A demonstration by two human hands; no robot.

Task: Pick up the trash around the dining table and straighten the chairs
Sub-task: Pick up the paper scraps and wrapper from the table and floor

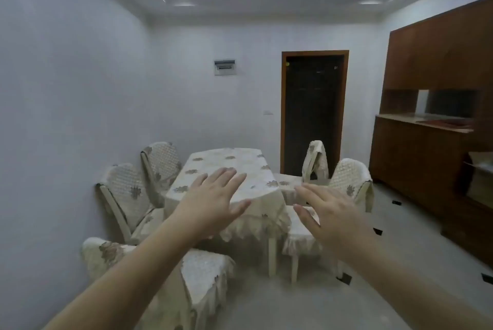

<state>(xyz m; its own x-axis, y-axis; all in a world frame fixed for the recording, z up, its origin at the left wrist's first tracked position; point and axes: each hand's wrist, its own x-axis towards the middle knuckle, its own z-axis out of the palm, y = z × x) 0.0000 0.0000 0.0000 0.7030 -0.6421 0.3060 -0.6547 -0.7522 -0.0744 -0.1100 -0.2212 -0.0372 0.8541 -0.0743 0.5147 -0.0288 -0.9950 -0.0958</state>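
A dining table (226,169) under a cream flowered cloth stands ahead, in the middle of the room. Cream-covered chairs surround it: two on the left by the wall (125,191) (160,161), one at the near end with its seat toward me (205,276), and two on the right (349,180) (316,159). The far right chair is turned away from the table. My left hand (213,201) and my right hand (330,215) are stretched out in front of me, palms down, fingers spread, holding nothing. I see no trash on the table top.
A tall dark wooden cabinet with a counter (426,121) lines the right wall. A dark doorway (314,111) is at the back. The pale tiled floor (400,212) has small black inlays. A cardboard box (480,177) sits at the right edge.
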